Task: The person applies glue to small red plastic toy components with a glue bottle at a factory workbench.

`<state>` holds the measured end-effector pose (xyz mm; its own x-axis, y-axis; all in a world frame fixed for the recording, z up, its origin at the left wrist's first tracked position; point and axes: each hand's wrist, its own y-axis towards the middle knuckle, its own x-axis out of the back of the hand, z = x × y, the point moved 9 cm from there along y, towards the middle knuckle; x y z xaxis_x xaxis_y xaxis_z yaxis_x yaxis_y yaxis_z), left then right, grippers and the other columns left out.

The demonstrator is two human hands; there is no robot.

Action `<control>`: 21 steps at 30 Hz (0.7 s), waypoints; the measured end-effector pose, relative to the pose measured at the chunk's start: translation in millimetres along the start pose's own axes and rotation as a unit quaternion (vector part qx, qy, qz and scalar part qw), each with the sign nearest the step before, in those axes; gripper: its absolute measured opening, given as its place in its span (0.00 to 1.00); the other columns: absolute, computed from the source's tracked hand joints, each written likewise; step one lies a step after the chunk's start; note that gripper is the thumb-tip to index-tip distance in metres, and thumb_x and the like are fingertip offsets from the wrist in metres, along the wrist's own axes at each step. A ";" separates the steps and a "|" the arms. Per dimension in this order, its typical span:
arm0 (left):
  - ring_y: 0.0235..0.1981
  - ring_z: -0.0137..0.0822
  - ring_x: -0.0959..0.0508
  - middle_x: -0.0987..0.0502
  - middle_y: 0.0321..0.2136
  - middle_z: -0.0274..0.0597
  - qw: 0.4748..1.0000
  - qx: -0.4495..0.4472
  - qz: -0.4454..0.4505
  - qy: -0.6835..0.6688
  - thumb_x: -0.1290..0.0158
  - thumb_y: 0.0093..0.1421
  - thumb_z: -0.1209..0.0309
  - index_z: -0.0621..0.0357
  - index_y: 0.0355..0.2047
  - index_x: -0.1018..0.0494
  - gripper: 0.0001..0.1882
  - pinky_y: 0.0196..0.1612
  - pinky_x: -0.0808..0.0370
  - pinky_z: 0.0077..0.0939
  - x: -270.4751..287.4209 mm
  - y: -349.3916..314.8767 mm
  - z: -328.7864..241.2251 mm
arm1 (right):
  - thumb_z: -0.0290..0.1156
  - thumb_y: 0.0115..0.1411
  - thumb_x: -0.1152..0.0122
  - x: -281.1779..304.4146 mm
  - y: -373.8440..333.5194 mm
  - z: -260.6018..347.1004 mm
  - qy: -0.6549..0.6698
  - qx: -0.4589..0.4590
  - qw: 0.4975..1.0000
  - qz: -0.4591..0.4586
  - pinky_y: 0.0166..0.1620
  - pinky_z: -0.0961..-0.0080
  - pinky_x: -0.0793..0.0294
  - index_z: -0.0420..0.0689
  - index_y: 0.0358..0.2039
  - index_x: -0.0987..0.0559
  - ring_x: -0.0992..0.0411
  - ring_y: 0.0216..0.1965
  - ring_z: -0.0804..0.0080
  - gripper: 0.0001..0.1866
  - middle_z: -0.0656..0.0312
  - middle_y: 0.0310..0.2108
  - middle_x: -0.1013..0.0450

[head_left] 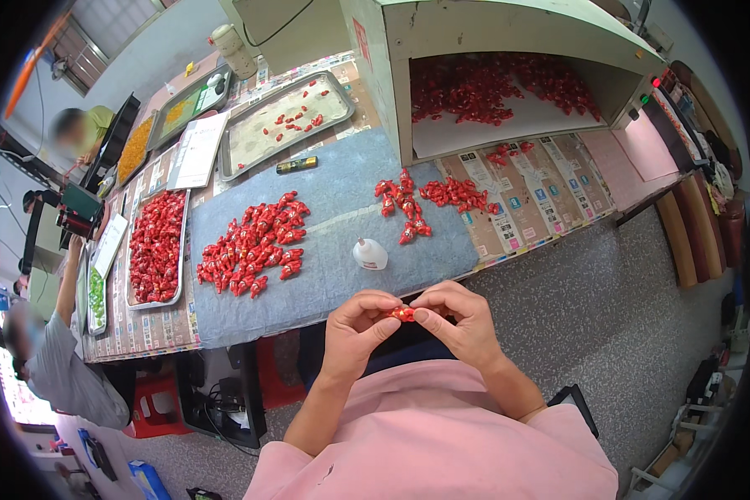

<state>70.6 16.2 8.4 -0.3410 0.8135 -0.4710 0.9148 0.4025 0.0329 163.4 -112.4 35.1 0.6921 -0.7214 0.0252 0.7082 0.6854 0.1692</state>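
Close to my body, in front of the table's near edge, I pinch a small red plastic piece [402,314] with gold marks between both hands. My left hand [360,327] grips its left end with thumb and fingertips. On its right end, my right hand [453,321] closes the same way. Just beyond the hands stands a small white squeeze bottle [370,254] with a thin nozzle. Similar red figures lie in a wide group [254,246] to the left on the blue cloth [325,287]. A smaller cluster of red figures [404,208] and loose red parts [462,196] lie farther right.
A metal tray [181,287] heaped with red parts is at left. Behind are a shallow tray [254,150] with scattered red pieces, a white sheet [198,150] and a black-and-gold cylinder [297,165]. An open-fronted box [400,100] holds red pieces. Other people sit at left.
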 end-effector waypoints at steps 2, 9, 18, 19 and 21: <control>0.44 0.33 0.22 0.22 0.41 0.45 1.000 0.006 -0.003 0.001 0.41 0.55 0.85 0.64 0.39 0.22 0.11 0.51 0.24 0.26 1.6 -0.8 0.6 | 0.27 0.59 0.33 -0.6 -0.3 7.0 -0.067 0.007 0.998 0.009 0.34 0.83 0.27 0.39 0.35 0.17 0.26 0.32 0.80 0.06 0.62 0.33 0.24; 0.44 0.35 0.21 0.21 0.40 0.46 0.998 -0.043 0.022 0.030 0.40 0.53 0.87 0.63 0.37 0.21 0.12 0.50 0.22 0.28 0.2 -2.5 -4.6 | 0.26 0.56 0.32 -1.0 -1.7 21.2 -0.084 0.060 0.995 -0.008 0.32 0.82 0.28 0.40 0.33 0.17 0.26 0.30 0.77 0.05 0.61 0.30 0.23; 0.42 0.34 0.20 0.21 0.39 0.45 0.996 -0.040 -0.008 0.079 0.40 0.53 0.87 0.64 0.36 0.22 0.11 0.48 0.22 0.26 19.3 -0.1 -19.3 | 0.26 0.57 0.33 -12.3 12.9 9.5 -0.048 0.062 0.996 0.030 0.33 0.80 0.27 0.40 0.35 0.17 0.26 0.31 0.75 0.06 0.59 0.31 0.23; 0.42 0.34 0.20 0.21 0.39 0.45 0.996 -0.041 -0.007 0.082 0.40 0.53 0.87 0.64 0.36 0.22 0.11 0.48 0.22 0.26 24.9 1.8 -23.9 | 0.26 0.57 0.33 -9.8 17.9 6.2 -0.079 0.064 0.995 0.013 0.34 0.79 0.27 0.40 0.38 0.18 0.26 0.32 0.74 0.09 0.59 0.35 0.23; 0.41 0.32 0.20 0.21 0.39 0.44 0.983 -0.056 -0.094 0.149 0.41 0.54 0.87 0.64 0.36 0.22 0.10 0.47 0.22 0.25 54.5 4.5 -39.3 | 0.26 0.57 0.33 -9.6 28.1 2.8 -0.108 0.068 0.992 -0.008 0.35 0.78 0.26 0.40 0.42 0.19 0.25 0.34 0.73 0.11 0.58 0.38 0.23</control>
<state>47.7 78.8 17.5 -0.5659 0.8002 -0.1988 0.8052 0.5882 0.0753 176.3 -86.4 42.3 0.6242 -0.7471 0.2284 0.6838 0.6639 0.3028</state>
